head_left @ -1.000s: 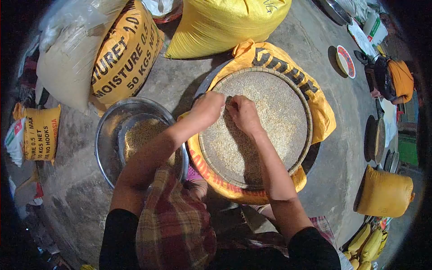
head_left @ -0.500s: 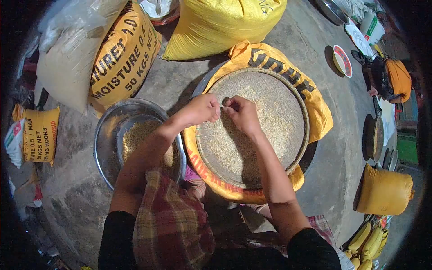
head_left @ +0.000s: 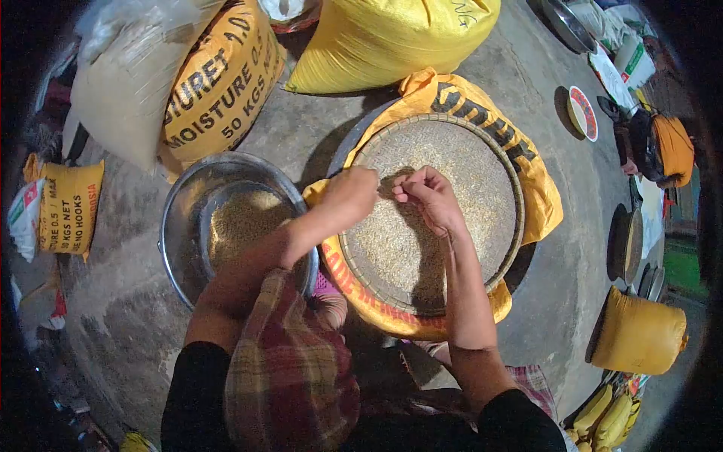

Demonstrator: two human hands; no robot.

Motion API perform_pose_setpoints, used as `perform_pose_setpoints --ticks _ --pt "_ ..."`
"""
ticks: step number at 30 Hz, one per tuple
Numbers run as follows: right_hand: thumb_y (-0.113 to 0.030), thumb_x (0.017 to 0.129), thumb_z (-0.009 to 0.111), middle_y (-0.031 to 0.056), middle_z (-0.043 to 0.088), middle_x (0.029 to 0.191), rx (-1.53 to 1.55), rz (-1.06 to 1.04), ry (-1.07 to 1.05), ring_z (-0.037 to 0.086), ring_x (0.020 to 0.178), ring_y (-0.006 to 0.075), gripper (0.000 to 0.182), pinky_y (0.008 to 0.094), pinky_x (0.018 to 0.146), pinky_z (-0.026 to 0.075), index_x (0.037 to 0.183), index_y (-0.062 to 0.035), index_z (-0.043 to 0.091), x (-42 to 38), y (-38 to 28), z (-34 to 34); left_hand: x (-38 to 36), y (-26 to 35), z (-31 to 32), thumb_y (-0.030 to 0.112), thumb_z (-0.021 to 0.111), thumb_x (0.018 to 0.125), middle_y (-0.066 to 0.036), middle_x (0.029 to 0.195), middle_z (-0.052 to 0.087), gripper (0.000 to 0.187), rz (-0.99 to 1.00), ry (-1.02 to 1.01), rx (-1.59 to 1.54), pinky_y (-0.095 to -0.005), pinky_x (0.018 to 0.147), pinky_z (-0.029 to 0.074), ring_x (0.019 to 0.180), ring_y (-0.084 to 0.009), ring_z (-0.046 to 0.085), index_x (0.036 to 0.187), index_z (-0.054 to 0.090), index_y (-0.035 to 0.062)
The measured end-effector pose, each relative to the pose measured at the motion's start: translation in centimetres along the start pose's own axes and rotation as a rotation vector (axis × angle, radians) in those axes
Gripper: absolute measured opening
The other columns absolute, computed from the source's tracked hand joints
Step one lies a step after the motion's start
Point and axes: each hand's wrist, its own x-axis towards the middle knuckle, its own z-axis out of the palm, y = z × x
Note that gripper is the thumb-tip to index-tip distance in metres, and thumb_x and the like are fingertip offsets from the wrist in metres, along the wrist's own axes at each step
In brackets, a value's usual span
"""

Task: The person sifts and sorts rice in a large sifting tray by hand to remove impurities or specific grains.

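Observation:
A round woven tray (head_left: 486,265) bears a thin layer of pale grain (head_left: 392,252). My left hand (head_left: 352,197) is above its left part, back up, with the fingers curled closed; whatever they may hold is hidden. To the right, over the tray's middle, my right hand (head_left: 431,200) is turned partly palm-up. Its thumb and fingertips are pinched together, and anything between them is too small to make out. The two hands are close but apart. Under the tray lies an orange printed sack (head_left: 544,203). Beside my left forearm stands a metal basin (head_left: 179,218) holding more grain (head_left: 241,226).
A full yellow sack (head_left: 392,49), a printed orange sack (head_left: 226,83) and a translucent plastic bag (head_left: 120,98) stand behind. At right are a small bowl (head_left: 583,113), a pan (head_left: 631,241), a tied yellow bag (head_left: 639,331) and bananas (head_left: 610,418).
My right hand has rolled palm-up and shifted a little right, away from my left hand. My left hand has turned back-up and lowered slightly. The whole view has shifted slightly.

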Motion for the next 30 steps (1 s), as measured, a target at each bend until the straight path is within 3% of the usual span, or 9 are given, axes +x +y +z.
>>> perform_pose_setpoints --ticks 3,5,7,9,17,21,24,28,30 --pt "0.007 0.079 0.055 0.0066 0.058 0.074 0.126 0.005 -0.044 0.055 0.067 0.0142 0.01 0.0261 0.063 0.047 0.08 -0.0009 0.05 0.4 1.5 0.1 -0.1 0.8 1.3 0.004 0.055 0.076 -0.021 0.091 0.061 0.015 0.022 -0.002 0.171 -0.0438 0.072 0.05 0.084 -0.036 0.062 0.087 0.064 0.0001" --pt "0.006 0.078 0.057 0.0066 0.06 0.074 -0.548 -0.226 0.056 0.056 0.068 0.0136 0.008 0.0256 0.065 0.047 0.083 -0.0001 0.055 1.2 2.7 0.1 -0.3 1.3 1.3 0.0 0.052 0.076 -0.022 0.093 0.06 0.017 0.02 0.037 0.15 -0.0436 0.074 0.05 0.087 -0.0371 0.061 0.087 0.065 0.0007" --pt "0.004 0.076 0.06 0.0084 0.061 0.073 -0.815 -0.304 0.041 0.056 0.067 0.013 0.009 0.026 0.065 0.046 0.084 0.0004 0.058 2.0 3.5 0.1 -0.4 0.5 2.3 0.003 0.053 0.077 -0.022 0.087 0.062 0.015 0.051 0.115 0.105 -0.0433 0.072 0.051 0.084 -0.0363 0.062 0.086 0.065 -0.0014" --pt "0.002 0.073 0.061 0.0148 0.062 0.074 -0.884 -0.427 0.033 0.061 0.068 0.0189 0.011 0.0305 0.065 0.048 0.085 0.0004 0.06 2.1 3.2 1.2 -0.1 -0.1 2.7 0.005 0.058 0.077 -0.023 0.081 0.062 0.013 -0.11 0.052 -0.2 -0.0427 0.071 0.051 0.081 -0.0355 0.063 0.084 0.064 -0.003" --pt "-0.003 0.076 0.06 0.0197 0.061 0.079 -1.292 -0.445 -0.048 0.062 0.072 0.0318 0.007 0.0364 0.067 0.048 0.081 0.0015 0.058 2.2 2.6 2.3 -2.3 -0.4 1.8 0.012 0.07 0.071 -0.023 0.075 0.062 0.018 -0.041 0.05 -0.153 -0.0417 0.067 0.05 0.077 -0.0359 0.063 0.074 0.061 -0.0026" --pt "-0.003 0.079 0.059 0.0164 0.059 0.079 -1.087 -0.366 -0.057 0.06 0.072 0.0249 0.008 0.0338 0.066 0.047 0.083 0.0025 0.056 1.1 2.4 1.8 -2.5 -0.6 2.0 0.008 0.069 0.07 -0.022 0.075 0.062 0.014 -0.063 0.132 -0.371 -0.0386 0.064 0.051 0.072 -0.0329 0.063 0.076 0.062 -0.0035" --pt "-0.001 0.083 0.055 0.0043 0.05 0.074 -0.819 -0.204 -0.06 0.046 0.07 0.0103 0.007 0.0253 0.064 0.041 0.086 -0.0001 0.049 -0.3 1.9 0.9 -2.2 -0.9 3.3 0.008 0.066 0.072 -0.02 0.075 0.063 0.015 -0.126 0.127 -0.658 -0.0365 0.062 0.051 0.071 -0.0284 0.064 0.08 0.063 -0.004" --pt "0.0 0.085 0.053 -0.0007 0.05 0.075 -0.497 -0.132 -0.039 0.046 0.067 0.0083 0.003 0.0224 0.061 0.04 0.086 -0.0026 0.052 -2.5 2.0 0.1 -2.5 -0.1 3.5 0.01 0.05 0.087 -0.009 0.075 0.059 0.015 -0.207 -0.022 -1.218 -0.0331 0.055 0.05 0.066 -0.0168 0.06 0.089 0.058 -0.0034" --pt "-0.002 0.086 0.053 -0.0006 0.051 0.075 -0.464 -0.105 -0.032 0.046 0.066 0.0079 0.002 0.0223 0.061 0.04 0.088 -0.0022 0.053 -4.7 0.4 1.4 -2.7 0.4 3.7 0.013 0.048 0.09 -0.009 0.076 0.058 0.019 -0.234 -0.033 -1.247 -0.0331 0.055 0.051 0.064 -0.0168 0.059 0.089 0.058 -0.0032"
